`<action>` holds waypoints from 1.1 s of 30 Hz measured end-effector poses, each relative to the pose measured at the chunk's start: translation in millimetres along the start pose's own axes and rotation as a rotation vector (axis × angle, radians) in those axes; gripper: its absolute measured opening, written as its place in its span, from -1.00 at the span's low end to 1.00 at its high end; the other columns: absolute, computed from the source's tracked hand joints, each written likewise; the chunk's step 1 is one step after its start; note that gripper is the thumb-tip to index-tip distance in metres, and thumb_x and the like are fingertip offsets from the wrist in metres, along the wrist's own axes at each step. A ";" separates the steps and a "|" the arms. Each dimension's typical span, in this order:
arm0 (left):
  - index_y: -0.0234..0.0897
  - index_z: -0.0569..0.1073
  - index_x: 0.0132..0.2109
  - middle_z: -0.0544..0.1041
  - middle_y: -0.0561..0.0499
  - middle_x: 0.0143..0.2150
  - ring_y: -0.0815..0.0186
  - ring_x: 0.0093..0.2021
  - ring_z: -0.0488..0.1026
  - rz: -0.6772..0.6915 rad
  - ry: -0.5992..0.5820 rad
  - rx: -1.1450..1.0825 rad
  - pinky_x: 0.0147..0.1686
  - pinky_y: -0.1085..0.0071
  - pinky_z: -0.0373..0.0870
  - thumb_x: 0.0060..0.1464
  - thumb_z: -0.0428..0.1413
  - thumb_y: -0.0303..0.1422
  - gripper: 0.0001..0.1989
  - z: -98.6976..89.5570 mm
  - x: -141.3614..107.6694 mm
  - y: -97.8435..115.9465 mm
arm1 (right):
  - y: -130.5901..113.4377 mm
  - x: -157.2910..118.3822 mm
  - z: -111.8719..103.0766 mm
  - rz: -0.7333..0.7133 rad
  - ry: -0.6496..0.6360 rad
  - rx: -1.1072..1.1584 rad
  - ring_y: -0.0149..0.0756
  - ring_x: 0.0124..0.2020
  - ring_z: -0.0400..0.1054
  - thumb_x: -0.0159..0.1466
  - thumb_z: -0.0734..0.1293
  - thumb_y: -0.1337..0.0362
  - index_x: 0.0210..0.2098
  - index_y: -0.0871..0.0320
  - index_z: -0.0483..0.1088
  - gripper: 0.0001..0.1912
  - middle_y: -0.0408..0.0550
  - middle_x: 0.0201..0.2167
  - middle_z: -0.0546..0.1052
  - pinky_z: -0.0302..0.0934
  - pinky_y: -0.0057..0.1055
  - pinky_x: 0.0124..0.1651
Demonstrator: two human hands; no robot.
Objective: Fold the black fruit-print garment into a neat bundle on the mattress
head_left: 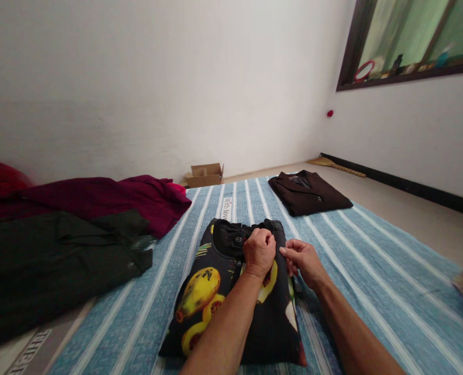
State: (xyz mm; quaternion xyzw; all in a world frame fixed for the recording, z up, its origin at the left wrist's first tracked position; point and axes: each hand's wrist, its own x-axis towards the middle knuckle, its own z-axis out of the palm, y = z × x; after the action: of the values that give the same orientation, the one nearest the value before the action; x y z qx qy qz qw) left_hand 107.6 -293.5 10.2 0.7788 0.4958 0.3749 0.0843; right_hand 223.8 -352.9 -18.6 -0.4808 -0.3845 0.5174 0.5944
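Note:
A folded black shirt with a yellow papaya print (200, 291) lies in front of me, its dark collar at the far end. My left hand (259, 251) is closed on the shirt just below the collar, right of its middle; its fingertips are hidden. At the shirt's right edge, my right hand (302, 260) has the cloth between its thumb and curled fingers. My left forearm covers part of the printed front.
Blue striped bedding (356, 281) lies under the shirt. A folded dark brown garment (311, 192) is at the far right. Dark green (59, 260) and maroon clothes (110, 200) are heaped on the left. Beyond the bed's far edge stands an open cardboard box (204, 177).

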 end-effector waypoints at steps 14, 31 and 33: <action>-0.25 0.34 -0.40 0.38 0.12 -0.57 0.35 -0.51 0.35 -0.254 -0.200 -0.281 -0.46 0.45 0.22 -0.18 0.19 -0.06 -0.65 -6.0 6.7 -7.7 | -8.0 -8.0 8.3 -0.099 -0.182 -0.062 -0.51 -0.66 0.19 0.00 0.44 0.14 -0.36 0.20 0.51 -0.72 -0.18 -0.62 0.43 0.00 -0.58 -0.64; -0.25 0.16 -0.65 0.09 0.18 -0.66 0.44 -0.58 0.07 -0.464 -0.200 -0.639 -0.60 0.48 0.01 -0.25 0.04 -0.31 -0.79 -20.0 13.6 -20.6 | 0.1 0.7 4.4 -0.072 -0.039 0.063 -0.52 -0.73 0.23 0.01 0.43 0.18 -0.52 0.24 0.44 -0.78 -0.12 -0.65 0.47 -0.02 -0.60 -0.69; -0.25 0.19 -0.64 0.13 0.18 -0.66 0.44 -0.58 0.08 -0.486 -0.202 -0.695 -0.60 0.48 0.01 -0.26 0.05 -0.30 -0.81 -20.5 13.4 -20.4 | -0.2 2.4 3.5 -0.065 0.014 0.095 -0.50 -0.71 0.28 0.00 0.43 0.17 -0.54 0.23 0.42 -0.77 -0.12 -0.61 0.49 -0.01 -0.60 -0.71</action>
State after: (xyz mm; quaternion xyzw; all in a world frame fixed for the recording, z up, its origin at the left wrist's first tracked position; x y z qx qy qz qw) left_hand 82.5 -277.2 21.1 0.5975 0.4983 0.4108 0.4753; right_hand 220.9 -349.9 -17.6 -0.4429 -0.3706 0.5123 0.6357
